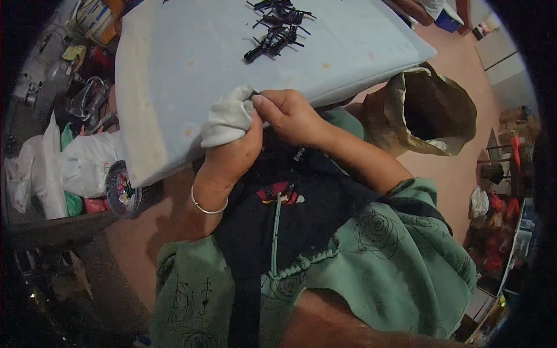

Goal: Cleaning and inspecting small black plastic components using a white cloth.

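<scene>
My left hand [241, 142], with a bangle at the wrist, is closed around a bunched white cloth [223, 119] near the front edge of the pale covered table. Right beside it, my right hand [296, 119] is closed in a pinch, thumb against the curled fingers. The two hands meet at the cloth's upper end, where a small dark bit shows between them. Most of that bit is hidden by my fingers, so its kind cannot be told. Farther back on the table lies a cluster of small black parts with thin prongs [278, 37].
The table [156, 75] has a pale, stained cover. At its right stands an open brown sack [394, 110]. White bags [93, 165] and a clear round container [123, 188] sit at the left. Another person's hand and arm [415, 10] appear at the top right.
</scene>
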`<state>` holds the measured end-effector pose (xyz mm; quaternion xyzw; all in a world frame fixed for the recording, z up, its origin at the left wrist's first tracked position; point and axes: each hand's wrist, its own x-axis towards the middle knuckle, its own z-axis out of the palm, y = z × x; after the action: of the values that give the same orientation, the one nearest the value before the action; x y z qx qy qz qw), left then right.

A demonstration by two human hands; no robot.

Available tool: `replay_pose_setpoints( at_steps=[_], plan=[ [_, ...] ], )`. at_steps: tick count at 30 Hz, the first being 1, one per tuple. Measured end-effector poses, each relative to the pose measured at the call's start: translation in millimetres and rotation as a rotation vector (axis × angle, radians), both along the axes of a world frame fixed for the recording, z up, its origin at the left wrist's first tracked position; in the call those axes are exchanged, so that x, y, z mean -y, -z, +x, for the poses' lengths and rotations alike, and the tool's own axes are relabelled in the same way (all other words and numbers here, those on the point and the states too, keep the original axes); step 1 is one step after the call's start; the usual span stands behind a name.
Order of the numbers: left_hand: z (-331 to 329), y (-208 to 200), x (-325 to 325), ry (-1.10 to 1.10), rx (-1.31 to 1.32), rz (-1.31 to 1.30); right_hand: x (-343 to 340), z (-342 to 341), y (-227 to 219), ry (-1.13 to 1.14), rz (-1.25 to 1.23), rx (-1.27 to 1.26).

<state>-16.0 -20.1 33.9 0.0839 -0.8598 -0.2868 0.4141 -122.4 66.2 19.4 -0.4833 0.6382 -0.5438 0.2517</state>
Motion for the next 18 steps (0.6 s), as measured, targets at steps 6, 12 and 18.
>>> replay_pose_setpoints(
  at_steps=[6, 12, 18],
  plan=[
    [1.1, 10.0, -0.5, -0.091, 0.196, -0.205, 9.9, 3.7, 25.5, 0.053, 0.008, 0.158],
    [-1.5, 25.1, 2.9, 0.019, 0.038, 0.231, -7.8, -1.7, -2.1, -0.057, 0.077, 0.025],
    [1.9, 7.5, -3.8, -0.003, 0.1, -0.023, -7.4, 1.2, 0.2, -0.056, 0.118, 0.19]
  ],
)
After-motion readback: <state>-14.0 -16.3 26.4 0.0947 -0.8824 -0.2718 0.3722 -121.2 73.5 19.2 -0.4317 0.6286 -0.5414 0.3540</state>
